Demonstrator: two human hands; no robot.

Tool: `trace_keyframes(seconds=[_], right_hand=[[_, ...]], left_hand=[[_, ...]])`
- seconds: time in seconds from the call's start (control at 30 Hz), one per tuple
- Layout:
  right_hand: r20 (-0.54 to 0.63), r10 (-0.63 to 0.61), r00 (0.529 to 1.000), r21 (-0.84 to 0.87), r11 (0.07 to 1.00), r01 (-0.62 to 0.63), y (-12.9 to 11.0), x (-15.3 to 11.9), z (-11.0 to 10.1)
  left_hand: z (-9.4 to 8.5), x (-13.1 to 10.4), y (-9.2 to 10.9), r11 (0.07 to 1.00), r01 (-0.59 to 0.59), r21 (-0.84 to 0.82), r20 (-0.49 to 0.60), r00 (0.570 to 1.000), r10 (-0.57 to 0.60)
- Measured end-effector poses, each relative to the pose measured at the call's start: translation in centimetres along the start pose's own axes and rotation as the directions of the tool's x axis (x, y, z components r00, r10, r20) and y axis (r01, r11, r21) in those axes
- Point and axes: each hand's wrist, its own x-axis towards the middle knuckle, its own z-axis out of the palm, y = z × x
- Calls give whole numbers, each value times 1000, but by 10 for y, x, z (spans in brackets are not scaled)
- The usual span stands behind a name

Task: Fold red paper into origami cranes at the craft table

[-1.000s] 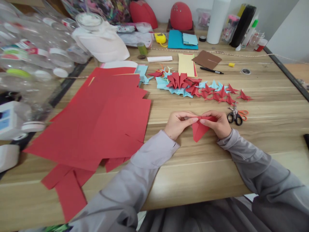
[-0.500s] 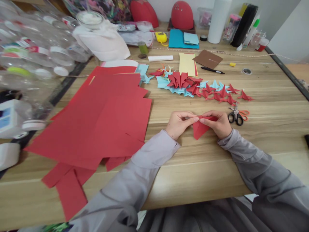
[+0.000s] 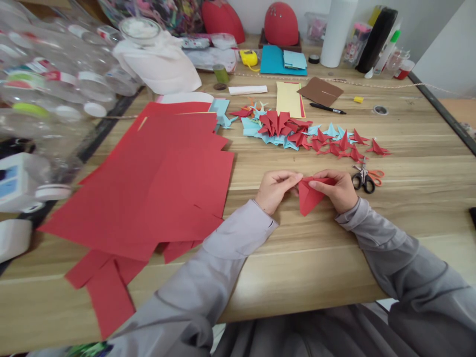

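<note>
A small folded piece of red paper [image 3: 308, 199] hangs point down between my hands, above the wooden table. My left hand [image 3: 274, 189] pinches its upper left corner between thumb and fingers. On the other side, my right hand [image 3: 339, 190] grips the upper right part, thumb in front and fingers behind. Beyond them lie folded red paper pieces [image 3: 274, 123] and light blue folded pieces [image 3: 330, 130] in a row. Scissors with black and orange handles [image 3: 364, 179] rest just right of my right hand.
Large red sheets [image 3: 159, 183] cover the table's left part, with red strips [image 3: 109, 297] near the front edge. Plastic bottles [image 3: 92, 84] crowd the far left. A black pen [image 3: 327, 108], brown paper [image 3: 320, 91] and a white bottle [image 3: 337, 34] are farther back.
My left thumb has shifted left and up, away from my right thumb, uncovering more of the folded red paper's top left. My right hand has hardly moved.
</note>
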Motion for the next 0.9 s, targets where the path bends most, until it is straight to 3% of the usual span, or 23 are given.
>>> trace_keyframes(seconds=[0.33,0.53,0.9], right_hand=[[21,-1,1000,-14,1000,2,2,0,0],[79,-27,997,-62,998,32,-2,0,-1],[81,-41,996,-86,995,48,-1,-1,-1]], left_hand=[[2,-3,2,988,-75,135,4,997,75],[1,-1,1,948,-190,257,38,982,187],[2,-1,-1,944,-152,292,-15,986,163]])
